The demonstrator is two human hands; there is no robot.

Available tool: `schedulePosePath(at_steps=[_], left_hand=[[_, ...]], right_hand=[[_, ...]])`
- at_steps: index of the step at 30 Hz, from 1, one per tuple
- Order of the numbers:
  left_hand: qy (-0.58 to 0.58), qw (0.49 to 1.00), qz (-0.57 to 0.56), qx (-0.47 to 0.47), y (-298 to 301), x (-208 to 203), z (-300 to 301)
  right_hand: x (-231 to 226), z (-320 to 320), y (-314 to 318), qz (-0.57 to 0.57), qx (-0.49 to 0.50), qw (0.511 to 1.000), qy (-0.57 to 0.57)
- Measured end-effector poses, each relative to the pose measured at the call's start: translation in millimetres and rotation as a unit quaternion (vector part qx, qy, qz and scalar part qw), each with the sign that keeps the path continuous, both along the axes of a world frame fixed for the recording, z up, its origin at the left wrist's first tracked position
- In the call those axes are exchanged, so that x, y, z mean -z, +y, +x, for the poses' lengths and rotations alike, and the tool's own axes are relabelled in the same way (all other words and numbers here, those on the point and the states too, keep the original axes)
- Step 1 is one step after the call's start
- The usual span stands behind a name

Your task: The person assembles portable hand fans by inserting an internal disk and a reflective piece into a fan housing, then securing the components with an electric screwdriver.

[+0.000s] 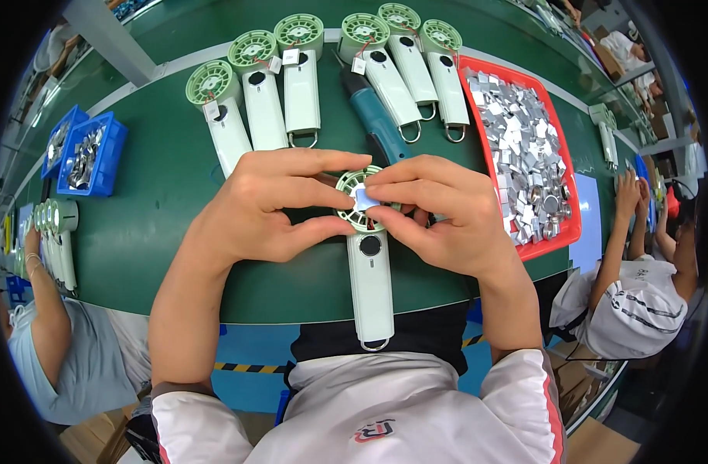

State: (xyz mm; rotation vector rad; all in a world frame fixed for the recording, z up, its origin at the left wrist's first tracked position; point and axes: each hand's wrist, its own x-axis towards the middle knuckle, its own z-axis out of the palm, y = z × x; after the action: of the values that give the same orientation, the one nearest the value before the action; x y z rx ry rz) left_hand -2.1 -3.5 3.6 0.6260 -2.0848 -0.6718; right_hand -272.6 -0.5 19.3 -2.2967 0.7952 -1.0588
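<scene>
A white handheld fan (371,290) with an uncovered pale green round head lies before me, its metal loop at the near table edge. My left hand (273,205) is closed on the left rim of the head, thumb and fingertips on either side. My right hand (439,205) pinches a small pale blue-white square piece (365,199) over the middle of the head. The fingers partly hide the head's inside, so I cannot tell whether the piece touches the hub.
Several similar fans (302,93) lie along the far side, with a teal power screwdriver (376,112) among them. A red tray (574,220) of small silvery pieces stands right. Blue bins (107,166) stand left. Co-workers sit on both sides, with more fans (60,232) at left.
</scene>
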Motion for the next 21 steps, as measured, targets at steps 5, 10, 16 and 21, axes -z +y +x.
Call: schedulePosePath(at_steps=[5,10,16,21], left_hand=[[0.006,1.000,-0.010,0.008,-1.1,1.9,-2.0],[-0.024,1.000,-0.011,0.005,-0.3,-4.2,-2.6],[-0.037,0.999,-0.036,0.004,1.1,-5.5,-2.8],[-0.045,0.998,-0.037,0.013,1.3,-4.9,-1.9]], right_hand=[[-1.3,-0.7,0.1,-0.014,0.000,1.000,0.004],[0.0,-0.8,-0.6,-0.013,-0.005,1.000,-0.002],[1.1,-0.2,-1.6,-0.012,-0.010,1.000,-0.019],[0.0,-1.9,0.1,0.004,-0.011,1.000,-0.020]])
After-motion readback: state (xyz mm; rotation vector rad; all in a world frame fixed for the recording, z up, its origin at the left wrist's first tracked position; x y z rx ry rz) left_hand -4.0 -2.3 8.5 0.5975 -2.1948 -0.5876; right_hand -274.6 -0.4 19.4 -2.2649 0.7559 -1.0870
